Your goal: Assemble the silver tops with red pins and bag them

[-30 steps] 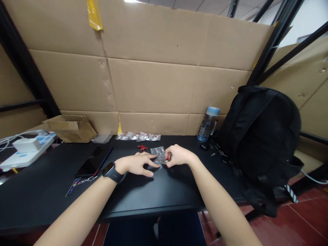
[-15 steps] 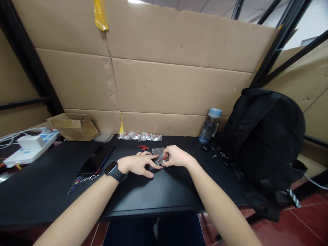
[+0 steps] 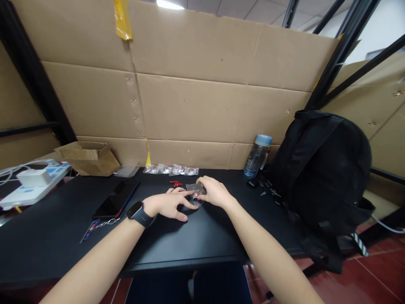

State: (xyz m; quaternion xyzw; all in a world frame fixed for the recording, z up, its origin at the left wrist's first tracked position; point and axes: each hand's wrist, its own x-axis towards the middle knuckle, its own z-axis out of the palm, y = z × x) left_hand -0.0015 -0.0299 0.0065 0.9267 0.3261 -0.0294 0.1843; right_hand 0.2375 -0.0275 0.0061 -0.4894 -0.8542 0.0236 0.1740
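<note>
A small clear plastic bag [image 3: 191,187] lies on the black table, with a shiny round item and a bit of red cord [image 3: 198,193] in it. My left hand [image 3: 169,204] rests palm down with its fingers spread, the fingertips touching the bag's left side. At the bag's right side, the thumb and bent fingers of my right hand [image 3: 214,191] close round its edge. Just beyond my left hand lies a loose piece of red cord [image 3: 176,183]. Several filled clear bags [image 3: 179,169] form a row along the cardboard wall.
On the left are a phone [image 3: 115,199], a keychain [image 3: 109,222], a brown paper bag [image 3: 91,162], flat clear bags [image 3: 125,170] and a white power strip [image 3: 34,185]. To the right stand a water bottle [image 3: 257,156] and a black backpack [image 3: 329,181].
My right hand's fingers have shifted up and a little left along the bag, showing more of the item and red cord. My left hand stays nearly still.
</note>
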